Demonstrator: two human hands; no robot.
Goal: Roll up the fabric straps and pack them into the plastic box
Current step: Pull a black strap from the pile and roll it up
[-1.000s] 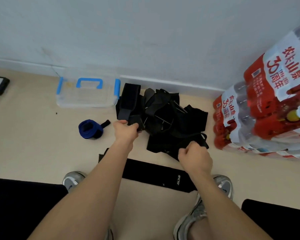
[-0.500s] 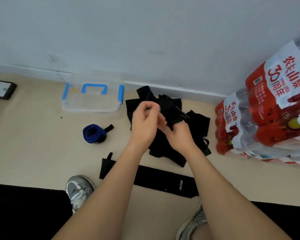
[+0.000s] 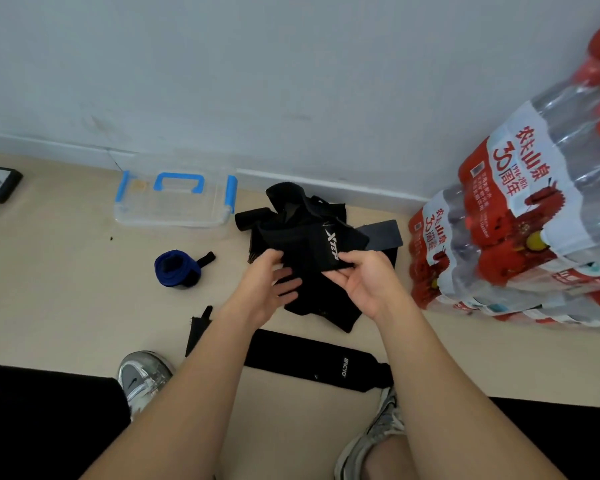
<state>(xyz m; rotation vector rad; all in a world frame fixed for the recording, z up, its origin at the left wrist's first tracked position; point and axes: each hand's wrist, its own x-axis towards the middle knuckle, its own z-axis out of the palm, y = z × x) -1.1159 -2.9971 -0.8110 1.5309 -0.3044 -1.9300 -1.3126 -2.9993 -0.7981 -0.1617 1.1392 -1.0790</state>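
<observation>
Fabric straps (image 3: 288,202) lie in a black heap on the floor by the wall. They sit between the shrink-wrapped bottle packs (image 3: 520,220) on the right, the largest thing in view, and the clear plastic box (image 3: 174,209) with blue handle and clasps on the left. A long black strap (image 3: 309,358) lies flat nearer the person's 2 shoes (image 3: 142,375). Over the heap both hands hold 1 logo strap (image 3: 312,247). The left hand (image 3: 264,289) pinches it with thumb on top and fingers spread beneath. The right hand (image 3: 364,278) pinches the end beside the white logo, fingers curled under. A blue rolled strap (image 3: 175,270) rests on the floor left of the hands, apart from the box.
</observation>
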